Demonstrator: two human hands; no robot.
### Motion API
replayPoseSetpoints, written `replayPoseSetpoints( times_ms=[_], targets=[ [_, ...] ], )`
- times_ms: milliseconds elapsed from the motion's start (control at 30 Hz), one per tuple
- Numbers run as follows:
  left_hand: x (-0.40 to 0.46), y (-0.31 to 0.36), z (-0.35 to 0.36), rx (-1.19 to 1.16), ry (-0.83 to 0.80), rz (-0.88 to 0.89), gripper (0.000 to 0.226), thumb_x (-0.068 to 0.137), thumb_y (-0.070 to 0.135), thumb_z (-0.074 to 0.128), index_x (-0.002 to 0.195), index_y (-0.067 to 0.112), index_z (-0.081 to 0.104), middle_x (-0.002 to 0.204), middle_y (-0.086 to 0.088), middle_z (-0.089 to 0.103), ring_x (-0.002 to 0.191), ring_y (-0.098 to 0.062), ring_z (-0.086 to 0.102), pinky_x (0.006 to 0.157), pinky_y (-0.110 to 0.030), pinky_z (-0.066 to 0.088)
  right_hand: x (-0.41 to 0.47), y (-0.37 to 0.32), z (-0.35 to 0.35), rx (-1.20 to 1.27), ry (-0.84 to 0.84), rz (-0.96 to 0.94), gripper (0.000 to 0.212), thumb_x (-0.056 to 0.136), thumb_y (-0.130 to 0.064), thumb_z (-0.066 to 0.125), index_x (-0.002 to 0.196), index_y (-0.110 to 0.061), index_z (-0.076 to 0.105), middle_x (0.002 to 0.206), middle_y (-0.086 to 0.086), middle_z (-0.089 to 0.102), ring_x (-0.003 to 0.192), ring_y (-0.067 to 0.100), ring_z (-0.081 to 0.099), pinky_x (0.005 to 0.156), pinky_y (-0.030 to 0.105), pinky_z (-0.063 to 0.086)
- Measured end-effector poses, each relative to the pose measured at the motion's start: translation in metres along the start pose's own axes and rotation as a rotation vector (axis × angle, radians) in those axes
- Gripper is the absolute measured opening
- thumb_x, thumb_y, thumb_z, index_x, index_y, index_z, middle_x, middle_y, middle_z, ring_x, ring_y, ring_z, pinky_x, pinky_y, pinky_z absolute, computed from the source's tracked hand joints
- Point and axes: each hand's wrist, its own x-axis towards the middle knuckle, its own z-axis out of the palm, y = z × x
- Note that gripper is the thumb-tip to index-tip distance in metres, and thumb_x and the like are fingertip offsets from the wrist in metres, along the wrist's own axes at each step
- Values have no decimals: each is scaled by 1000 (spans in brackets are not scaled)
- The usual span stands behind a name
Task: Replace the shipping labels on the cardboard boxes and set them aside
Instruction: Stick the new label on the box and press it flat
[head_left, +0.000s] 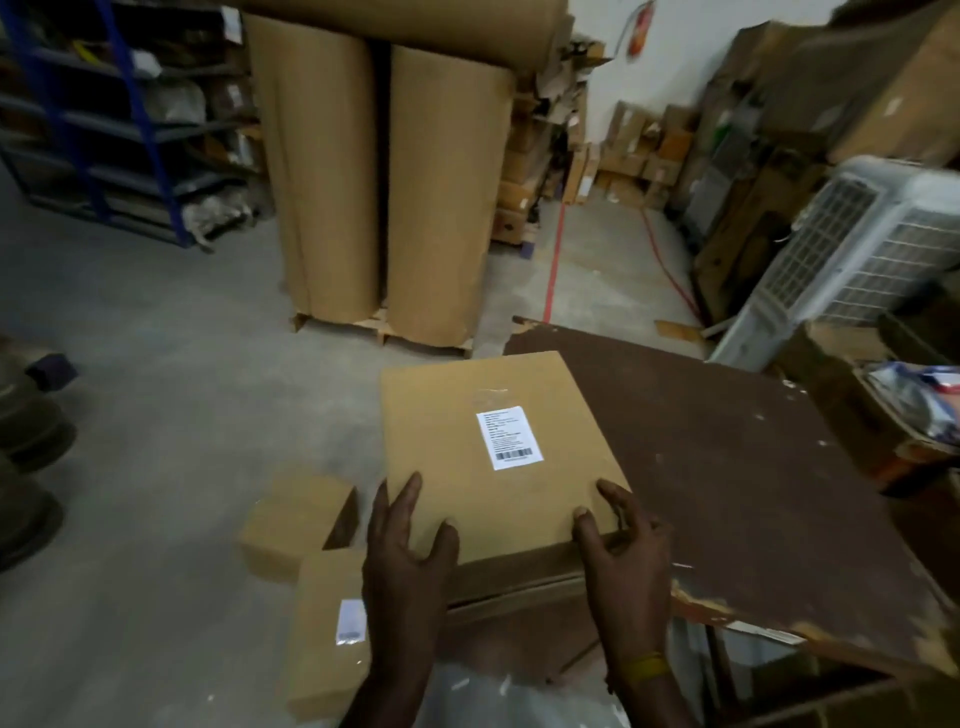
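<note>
Left hand (408, 545): laid on the near left corner of the flat cardboard box (498, 452), fingers spread and nearly straight over the top face, thumb stretched toward the middle; nothing is clasped. Right hand (621, 545): set at the near right corner of the same box, thumb pressed on the top face, fingers curled round the near edge, so the corner is gripped. A yellow band (641, 665) is worn at the right wrist.

Box: lying flat on the left part of a dark brown table (727, 467), its left side overhanging the table edge. A white label (509, 439) with printed lines and a barcode is stuck on its top face, right of centre.

Below and left, on the grey floor (156, 415): a box (327, 634) bearing a white label, partly hidden by the left forearm, and a smaller box (291, 525) just beyond it.

Right of the table: a white cooler (852, 249) with grilles. Farther off: two tall brown paper rolls (384, 192) upright on a pallet, a blue shelf rack (104, 119) at the left, stacked cartons (649, 150) against the back wall
</note>
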Motion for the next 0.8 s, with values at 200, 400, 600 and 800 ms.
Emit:
replayPoseSetpoints(
  times_ms=[200, 400, 600, 800],
  targets=[
    [-7, 36, 125, 30, -265, 78, 55, 88, 16, 72, 139, 27, 55, 154, 0, 42, 138, -18, 42, 104, -23, 36, 66, 59, -74, -18, 175, 124, 37, 89, -33, 69, 125, -35, 62, 122, 10, 51, 111, 27, 50, 97, 43, 45],
    [-23, 31, 258, -42, -377, -12, 55, 86, 4, 72, 128, 35, 55, 149, -9, 41, 138, -26, 43, 112, -51, 41, 134, 142, -120, -186, 181, 236, 37, 90, -33, 66, 126, -27, 62, 123, 19, 57, 118, 37, 50, 102, 45, 44],
    [-33, 35, 336, 92, -400, 22, 51, 85, 16, 72, 129, 37, 55, 155, -13, 30, 140, -29, 39, 114, -43, 38, 201, 185, -152, -461, 124, 192, 37, 89, -40, 62, 125, -33, 61, 122, 17, 55, 119, 39, 50, 102, 49, 42],
    [-13, 53, 368, 486, -538, 87, 66, 86, 48, 52, 149, 43, 34, 166, 1, -8, 152, -29, 5, 118, -42, 29, 274, 188, -136, -562, -50, -51, 33, 86, -32, 67, 118, -30, 65, 144, 24, 42, 140, 44, 30, 116, 57, 27]
  ],
)
